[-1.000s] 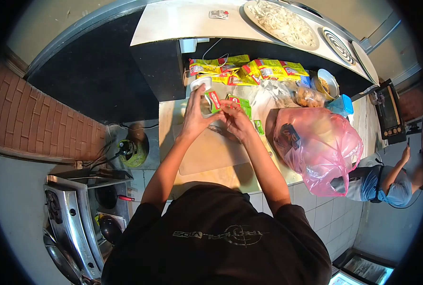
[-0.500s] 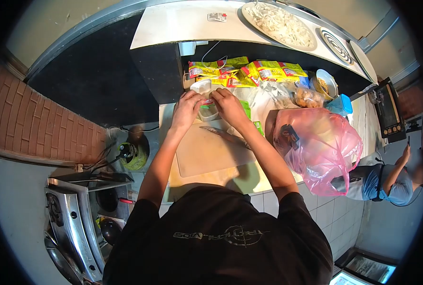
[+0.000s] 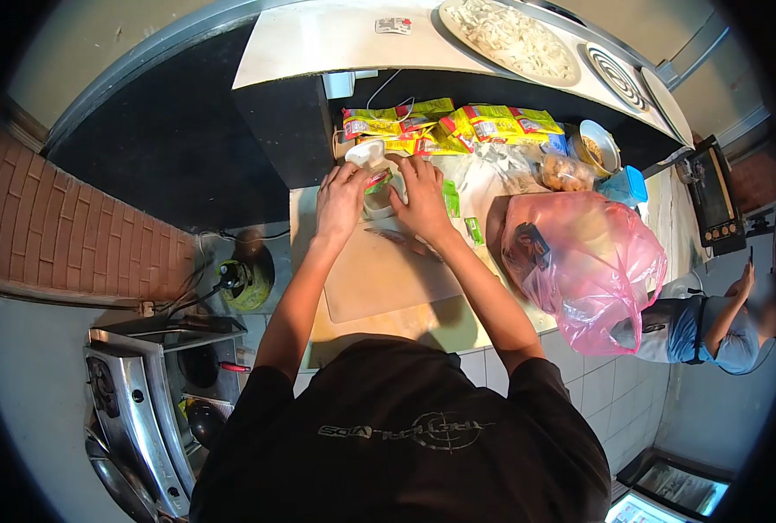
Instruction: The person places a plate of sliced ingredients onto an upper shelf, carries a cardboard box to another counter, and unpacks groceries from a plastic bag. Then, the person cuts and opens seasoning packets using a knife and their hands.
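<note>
My left hand (image 3: 340, 200) is closed on a small green and red sachet (image 3: 378, 180), gripped by its fingertips. My right hand (image 3: 419, 196) is just to the right of the sachet with its fingers spread apart. Beneath both hands stands a white bowl (image 3: 376, 212), partly covered by them. A second white bowl (image 3: 364, 154) sits just behind. Close to me lies a cutting board (image 3: 388, 283) with a knife (image 3: 403, 241) across its far edge, partly under my right forearm. Green sachets (image 3: 474, 230) rest on the table to the right.
Yellow packets (image 3: 484, 125) line the back under a shelf bearing a plate of white strips (image 3: 514, 39). A pink plastic bag (image 3: 588, 261) fills the right side, near a blue-lidded box (image 3: 625, 186) and a bowl (image 3: 599, 148). Another person (image 3: 711, 331) is at far right.
My right hand has parted from the left, and its fingers have spread. The sachet between them now shows more plainly, at my left fingertips.
</note>
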Demonstrator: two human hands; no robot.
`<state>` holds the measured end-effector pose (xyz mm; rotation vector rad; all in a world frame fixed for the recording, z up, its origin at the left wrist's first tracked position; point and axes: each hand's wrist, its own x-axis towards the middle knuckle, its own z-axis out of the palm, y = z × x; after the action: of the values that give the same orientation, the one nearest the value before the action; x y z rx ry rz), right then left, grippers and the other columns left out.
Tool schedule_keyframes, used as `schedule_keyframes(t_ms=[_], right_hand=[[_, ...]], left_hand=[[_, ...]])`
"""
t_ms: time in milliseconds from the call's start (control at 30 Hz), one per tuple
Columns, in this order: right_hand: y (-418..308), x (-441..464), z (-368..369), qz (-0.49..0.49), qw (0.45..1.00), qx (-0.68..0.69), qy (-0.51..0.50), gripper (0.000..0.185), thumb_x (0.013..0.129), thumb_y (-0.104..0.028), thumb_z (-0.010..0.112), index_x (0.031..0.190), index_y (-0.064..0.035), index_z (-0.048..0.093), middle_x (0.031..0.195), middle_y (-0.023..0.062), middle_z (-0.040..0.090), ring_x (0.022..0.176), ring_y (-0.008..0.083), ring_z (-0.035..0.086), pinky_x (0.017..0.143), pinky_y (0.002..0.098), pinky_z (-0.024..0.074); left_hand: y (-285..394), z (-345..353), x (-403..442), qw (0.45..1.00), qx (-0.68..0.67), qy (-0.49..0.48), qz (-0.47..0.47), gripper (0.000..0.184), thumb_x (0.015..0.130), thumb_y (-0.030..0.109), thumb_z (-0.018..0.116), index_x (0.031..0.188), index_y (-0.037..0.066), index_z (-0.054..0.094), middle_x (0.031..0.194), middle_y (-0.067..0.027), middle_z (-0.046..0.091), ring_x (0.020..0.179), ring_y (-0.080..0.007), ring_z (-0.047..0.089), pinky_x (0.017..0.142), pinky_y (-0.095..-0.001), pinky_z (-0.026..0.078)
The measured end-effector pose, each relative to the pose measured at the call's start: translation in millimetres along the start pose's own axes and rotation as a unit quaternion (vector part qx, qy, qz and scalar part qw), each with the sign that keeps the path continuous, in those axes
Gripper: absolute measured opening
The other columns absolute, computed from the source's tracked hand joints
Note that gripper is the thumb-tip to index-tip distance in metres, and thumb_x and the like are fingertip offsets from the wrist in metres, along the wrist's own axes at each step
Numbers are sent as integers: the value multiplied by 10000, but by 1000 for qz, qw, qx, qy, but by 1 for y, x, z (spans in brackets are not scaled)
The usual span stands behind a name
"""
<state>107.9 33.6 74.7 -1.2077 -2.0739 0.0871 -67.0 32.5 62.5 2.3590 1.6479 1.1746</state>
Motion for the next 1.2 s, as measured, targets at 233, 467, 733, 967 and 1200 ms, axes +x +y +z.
schedule_keyframes(t_ms=[233,467,733,967,1200], right_hand=[[19,2,-6,19,995,92,-26,237,785,-21,655,1021,-37,676,963,124,597,900,291,609,785,393,488],[40,-38,-34,242,921,304,-2,88,855,-7,636,926,19,681,803,71,654,644,136,596,607,279,484],[14,-143,7,398,793,425,-182,156,863,-46,646,1012,-3,666,807,10,637,679,83,569,636,248,465],[24,-125,-12,257,956,127,-59,202,830,-63,632,1021,-7,603,910,228,604,832,389,617,767,468,497],[93,-128,-26,260,951,-154,-65,347,771,-20,596,1113,36,568,1085,229,545,1094,421,514,948,448,455]], left_hand=[[14,-11,2,999,-13,-2,35,190,856,147,666,1032,77,678,974,-73,593,910,-280,590,801,-415,482],[20,-29,-39,985,-126,74,-94,398,883,183,677,1241,55,561,1148,-156,537,962,-319,590,802,-421,501],[25,-28,-152,972,-130,-13,-194,369,899,152,653,1236,40,552,1096,-150,539,891,-271,560,810,-381,480],[28,-21,-170,965,-135,-12,-223,365,897,152,655,1225,35,547,1032,-140,524,872,-264,524,808,-394,457],[27,-9,-155,989,15,-52,-141,426,862,127,668,1257,48,532,1148,-152,516,1015,-341,534,872,-410,448]])
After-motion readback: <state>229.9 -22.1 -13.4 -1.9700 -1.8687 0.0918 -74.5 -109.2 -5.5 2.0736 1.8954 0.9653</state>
